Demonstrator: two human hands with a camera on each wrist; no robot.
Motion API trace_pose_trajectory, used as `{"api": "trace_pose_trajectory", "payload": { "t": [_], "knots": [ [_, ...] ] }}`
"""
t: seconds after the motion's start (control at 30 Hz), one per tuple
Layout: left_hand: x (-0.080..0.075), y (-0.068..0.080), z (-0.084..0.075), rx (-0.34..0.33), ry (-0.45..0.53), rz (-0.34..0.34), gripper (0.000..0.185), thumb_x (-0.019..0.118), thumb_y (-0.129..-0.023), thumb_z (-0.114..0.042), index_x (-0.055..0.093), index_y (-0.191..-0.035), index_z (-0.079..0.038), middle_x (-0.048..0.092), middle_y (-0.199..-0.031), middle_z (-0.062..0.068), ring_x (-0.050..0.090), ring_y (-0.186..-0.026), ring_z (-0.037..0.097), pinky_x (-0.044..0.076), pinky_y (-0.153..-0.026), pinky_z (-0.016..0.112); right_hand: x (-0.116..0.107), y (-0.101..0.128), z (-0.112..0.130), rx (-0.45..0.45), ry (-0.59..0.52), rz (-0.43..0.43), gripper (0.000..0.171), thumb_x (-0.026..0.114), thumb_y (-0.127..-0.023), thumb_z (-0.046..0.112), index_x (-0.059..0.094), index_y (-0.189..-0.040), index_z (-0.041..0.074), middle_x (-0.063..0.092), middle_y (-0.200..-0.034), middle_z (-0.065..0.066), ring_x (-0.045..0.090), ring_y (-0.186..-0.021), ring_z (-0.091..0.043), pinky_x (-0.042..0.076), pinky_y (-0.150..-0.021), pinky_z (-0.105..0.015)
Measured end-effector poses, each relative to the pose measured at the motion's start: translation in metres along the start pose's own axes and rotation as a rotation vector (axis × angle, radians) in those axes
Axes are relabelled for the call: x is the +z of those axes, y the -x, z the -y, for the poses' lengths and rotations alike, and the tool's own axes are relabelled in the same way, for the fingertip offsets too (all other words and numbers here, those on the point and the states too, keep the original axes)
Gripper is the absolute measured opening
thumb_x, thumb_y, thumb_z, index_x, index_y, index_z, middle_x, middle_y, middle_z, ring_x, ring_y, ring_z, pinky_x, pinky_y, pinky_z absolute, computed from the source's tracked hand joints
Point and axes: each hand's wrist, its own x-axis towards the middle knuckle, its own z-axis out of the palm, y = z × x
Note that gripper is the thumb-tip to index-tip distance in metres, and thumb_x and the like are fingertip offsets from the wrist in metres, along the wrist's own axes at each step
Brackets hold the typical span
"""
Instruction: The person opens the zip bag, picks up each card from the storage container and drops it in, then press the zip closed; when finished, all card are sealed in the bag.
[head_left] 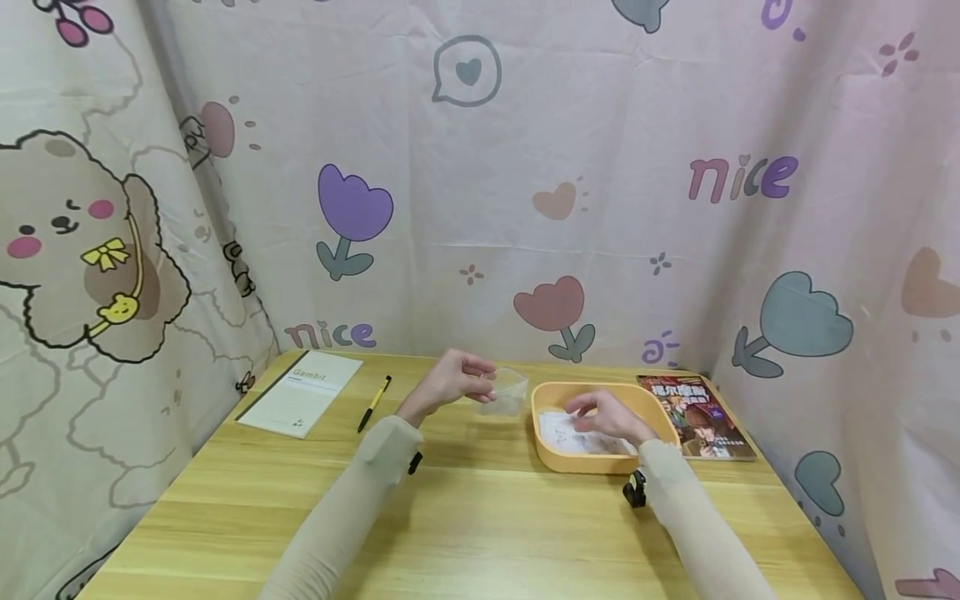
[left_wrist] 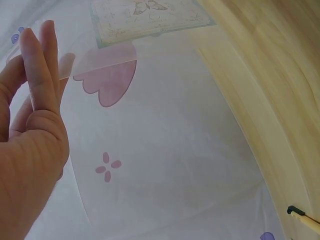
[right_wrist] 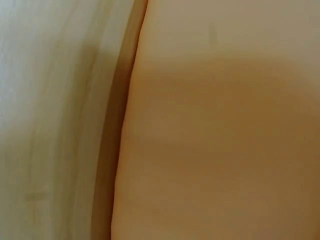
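My left hand pinches the edge of a thin see-through plastic bag above the table, left of an orange basket. In the left wrist view, a pale butterfly print shows on or inside the plastic; which of the two I cannot tell. My right hand reaches into the basket over white printed paper, its fingers loosely bent and apart. Whether its fingertips touch the paper is unclear. Only the basket's blurred wall and some table fill the right wrist view.
A colourful magazine lies right of the basket, partly behind it. On the left are a white notebook and a yellow-and-black pen. A printed curtain hangs behind the wooden table.
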Motion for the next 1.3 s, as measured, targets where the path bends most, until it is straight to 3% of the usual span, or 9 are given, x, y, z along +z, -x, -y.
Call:
{"api": "trace_pose_trajectory", "payload": {
  "t": [0.23,0.37,0.63,0.93,1.13,1.3],
  "knots": [
    [0.0012,0.0000,-0.0003,-0.003,-0.007,0.001,0.040,0.069,-0.085,0.007,0.059,-0.124,0.012,0.067,-0.114,0.028,0.074,-0.078,0.024,0.064,-0.076,0.036,-0.0024,-0.0009,-0.0060,0.019,0.071,0.036,0.047,0.077,-0.076,-0.001,0.066,-0.121,-0.001,0.067,-0.120,-0.018,0.058,-0.103,-0.029,0.053,-0.090,-0.039],
    [0.0013,0.0002,-0.0008,-0.001,-0.009,-0.003,0.039,0.069,-0.085,0.007,0.060,-0.123,0.011,0.068,-0.112,0.027,0.074,-0.077,0.024,0.065,-0.075,0.036,-0.0010,0.0000,-0.0069,0.014,0.097,0.060,0.056,0.082,-0.070,0.001,0.065,-0.123,0.000,0.065,-0.124,-0.018,0.057,-0.100,-0.026,0.052,-0.084,-0.032],
    [0.0008,0.0000,-0.0012,0.005,0.004,0.003,0.038,0.068,-0.086,0.007,0.060,-0.123,0.012,0.067,-0.113,0.028,0.074,-0.077,0.025,0.065,-0.075,0.036,0.0032,0.0006,-0.0067,0.001,0.132,0.086,0.058,0.083,-0.069,0.002,0.065,-0.125,0.002,0.062,-0.127,-0.018,0.053,-0.097,-0.025,0.045,-0.077,-0.023],
    [0.0006,0.0002,0.0000,0.001,0.003,-0.002,0.039,0.068,-0.086,0.008,0.060,-0.123,0.012,0.067,-0.114,0.029,0.074,-0.077,0.025,0.065,-0.074,0.036,0.0058,-0.0024,-0.0034,-0.032,0.176,0.047,0.053,0.083,-0.069,0.000,0.069,-0.119,0.009,0.063,-0.123,-0.013,0.054,-0.103,-0.024,0.048,-0.090,-0.038],
    [0.0003,-0.0007,-0.0007,0.005,0.006,-0.002,0.038,0.068,-0.086,0.008,0.060,-0.122,0.012,0.067,-0.112,0.028,0.074,-0.075,0.024,0.065,-0.074,0.036,0.0058,-0.0044,-0.0058,-0.020,0.055,-0.049,0.041,0.077,-0.075,-0.005,0.069,-0.114,0.006,0.065,-0.114,-0.012,0.055,-0.095,-0.021,0.051,-0.080,-0.028],
    [-0.0006,-0.0015,-0.0006,0.003,0.004,-0.002,0.038,0.068,-0.086,0.008,0.060,-0.122,0.013,0.067,-0.112,0.029,0.074,-0.075,0.023,0.065,-0.073,0.035,0.0031,-0.0046,-0.0091,0.007,-0.064,-0.107,0.033,0.072,-0.082,-0.001,0.069,-0.114,0.005,0.067,-0.111,-0.012,0.058,-0.090,-0.017,0.052,-0.076,-0.021]
  ]
}}
